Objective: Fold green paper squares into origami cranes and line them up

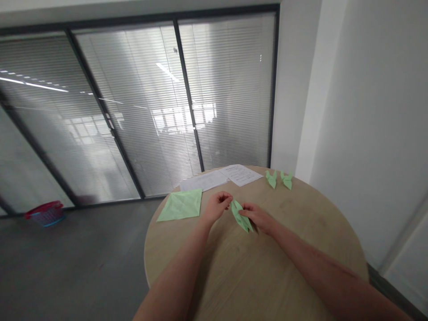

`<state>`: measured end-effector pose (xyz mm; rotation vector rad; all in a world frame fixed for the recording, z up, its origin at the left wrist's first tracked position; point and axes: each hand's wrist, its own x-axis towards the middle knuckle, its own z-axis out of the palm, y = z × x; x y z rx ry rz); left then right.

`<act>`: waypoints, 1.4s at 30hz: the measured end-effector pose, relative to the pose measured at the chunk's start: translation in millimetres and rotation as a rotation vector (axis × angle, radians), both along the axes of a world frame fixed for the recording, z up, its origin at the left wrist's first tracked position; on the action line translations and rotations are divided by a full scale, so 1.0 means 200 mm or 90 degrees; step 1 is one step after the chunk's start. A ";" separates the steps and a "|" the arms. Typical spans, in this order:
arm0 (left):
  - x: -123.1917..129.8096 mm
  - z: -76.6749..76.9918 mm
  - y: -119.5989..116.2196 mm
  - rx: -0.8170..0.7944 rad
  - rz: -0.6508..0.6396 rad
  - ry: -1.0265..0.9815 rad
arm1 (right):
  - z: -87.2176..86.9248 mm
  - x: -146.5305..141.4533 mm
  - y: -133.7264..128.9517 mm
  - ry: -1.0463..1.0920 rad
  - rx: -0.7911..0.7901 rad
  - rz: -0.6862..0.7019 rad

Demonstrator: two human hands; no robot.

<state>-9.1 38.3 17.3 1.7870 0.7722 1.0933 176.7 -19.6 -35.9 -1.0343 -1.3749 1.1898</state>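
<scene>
A long, narrow piece of folded green paper [240, 217] is held between both hands above the round wooden table [234, 276]. My left hand [219, 205] pinches its far tip with thumb and fingers. Along its right side, my right hand [257, 216] grips the middle, thumb on top. The near end of the paper splits into points. Creased and spread out, a green paper sheet [182, 205] lies left of my left hand. Two folded green paper figures [271, 179] stand side by side at the table's far right.
Printed white sheets [240, 174] lie at the table's far edge. Behind it is a glass partition with blinds [230, 89], and a white wall [374, 111] rises to the right. A red and blue basket [47, 215] sits on the grey floor at the left.
</scene>
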 end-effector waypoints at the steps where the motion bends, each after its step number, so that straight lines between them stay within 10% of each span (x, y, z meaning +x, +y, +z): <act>1: 0.00 0.00 0.00 0.000 0.001 0.001 | 0.00 0.00 0.00 0.001 0.001 -0.001; 42: 0.01 -0.01 0.00 -0.006 0.039 -0.025 | 0.01 -0.01 -0.01 0.001 -0.009 0.003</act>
